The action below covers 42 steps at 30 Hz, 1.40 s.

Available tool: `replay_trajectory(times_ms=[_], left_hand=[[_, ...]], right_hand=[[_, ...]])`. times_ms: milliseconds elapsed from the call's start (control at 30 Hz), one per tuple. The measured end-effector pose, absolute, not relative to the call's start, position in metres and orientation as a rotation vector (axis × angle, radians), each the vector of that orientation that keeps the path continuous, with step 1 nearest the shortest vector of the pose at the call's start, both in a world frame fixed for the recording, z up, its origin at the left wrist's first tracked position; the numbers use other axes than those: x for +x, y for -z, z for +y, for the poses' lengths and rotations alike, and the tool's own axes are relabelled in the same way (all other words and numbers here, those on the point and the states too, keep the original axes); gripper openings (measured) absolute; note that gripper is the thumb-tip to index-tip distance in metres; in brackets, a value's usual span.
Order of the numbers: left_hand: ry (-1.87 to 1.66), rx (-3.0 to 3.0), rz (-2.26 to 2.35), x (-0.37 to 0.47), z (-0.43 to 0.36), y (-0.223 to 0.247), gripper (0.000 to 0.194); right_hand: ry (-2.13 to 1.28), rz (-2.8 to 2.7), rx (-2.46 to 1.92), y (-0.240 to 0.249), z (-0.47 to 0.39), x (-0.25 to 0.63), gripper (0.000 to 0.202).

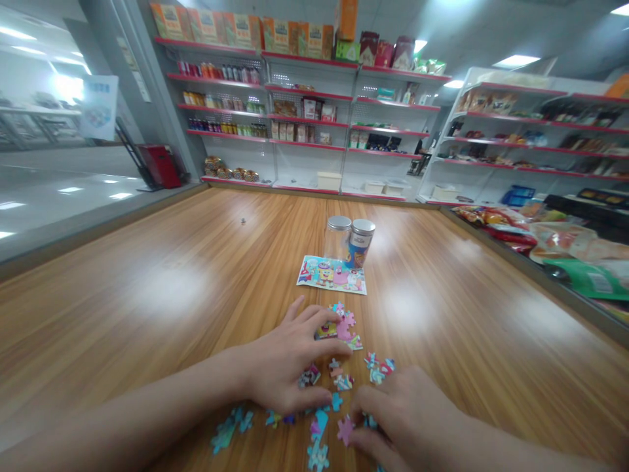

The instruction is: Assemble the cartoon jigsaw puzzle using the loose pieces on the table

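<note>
My left hand (289,354) lies with fingers apart over a partly joined jigsaw section (348,324) showing pink and yellow cartoon figures. Its fingertips rest on or just above that section. Lower right, my right hand (407,406) has thumb and index finger closed at the edge of a pink puzzle piece (346,430). Loose blue pieces (319,423) lie between the hands, and a small cluster of pieces (379,368) sits above my right hand. More blue pieces (226,432) lie below my left forearm. Some pieces are partly hidden under both hands.
Beyond the hands lies a cartoon picture sheet (331,275). Behind it stand a clear jar (338,239) with a silver lid and a printed can (361,244). A tiny object (242,221) is farther left. Snack bags (565,242) line the right side; stocked shelves (309,121) stand behind.
</note>
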<state>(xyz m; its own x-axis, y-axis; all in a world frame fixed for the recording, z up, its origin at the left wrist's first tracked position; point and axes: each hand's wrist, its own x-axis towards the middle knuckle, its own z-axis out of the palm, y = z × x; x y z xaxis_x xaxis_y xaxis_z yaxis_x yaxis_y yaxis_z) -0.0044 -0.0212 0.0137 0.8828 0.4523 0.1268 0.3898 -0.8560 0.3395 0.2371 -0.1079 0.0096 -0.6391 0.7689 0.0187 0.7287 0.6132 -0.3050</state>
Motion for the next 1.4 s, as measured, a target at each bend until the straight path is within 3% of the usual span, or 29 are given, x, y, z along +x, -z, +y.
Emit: replay_trajectory(times_ms=[133, 367, 533, 700, 833, 1000, 1167, 1400], left_hand=[[-0.295, 2.729, 0.582, -0.006, -0.019, -0.015, 0.067], [-0.429, 2.713, 0.718, 0.003, -0.028, -0.006, 0.049], [-0.502, 2.809, 0.423, 0.002, -0.028, -0.011, 0.023], [-0.567, 2.76, 0.266, 0.001, -0.026, -0.014, 0.027], [-0.721, 2.65, 0.324, 0.002, -0.022, -0.006, 0.019], [-0.762, 2.628, 0.616, 0.003, -0.015, 0.008, 0.023], [-0.715, 2.648, 0.585, 0.002, -0.013, 0.01, 0.019], [-0.694, 2.688, 0.568, 0.002, -0.014, 0.009, 0.02]], right_hand=[[-0.345, -2.69, -1.316, -0.014, -0.102, 0.241, 0.024], [-0.301, -2.765, -1.398, -0.025, -0.101, 0.246, 0.014], [-0.396, -2.775, -1.227, -0.032, -0.107, 0.24, 0.015], [-0.394, -2.749, -1.18, -0.018, -0.107, 0.238, 0.02], [-0.413, -2.734, -1.209, -0.014, -0.106, 0.238, 0.024], [-0.548, -2.666, -1.354, -0.017, -0.103, 0.237, 0.018], [-0.715, -2.52, -1.377, -0.019, -0.093, 0.239, 0.009], [-0.539, -2.227, -1.222, -0.005, -0.055, 0.254, 0.014]])
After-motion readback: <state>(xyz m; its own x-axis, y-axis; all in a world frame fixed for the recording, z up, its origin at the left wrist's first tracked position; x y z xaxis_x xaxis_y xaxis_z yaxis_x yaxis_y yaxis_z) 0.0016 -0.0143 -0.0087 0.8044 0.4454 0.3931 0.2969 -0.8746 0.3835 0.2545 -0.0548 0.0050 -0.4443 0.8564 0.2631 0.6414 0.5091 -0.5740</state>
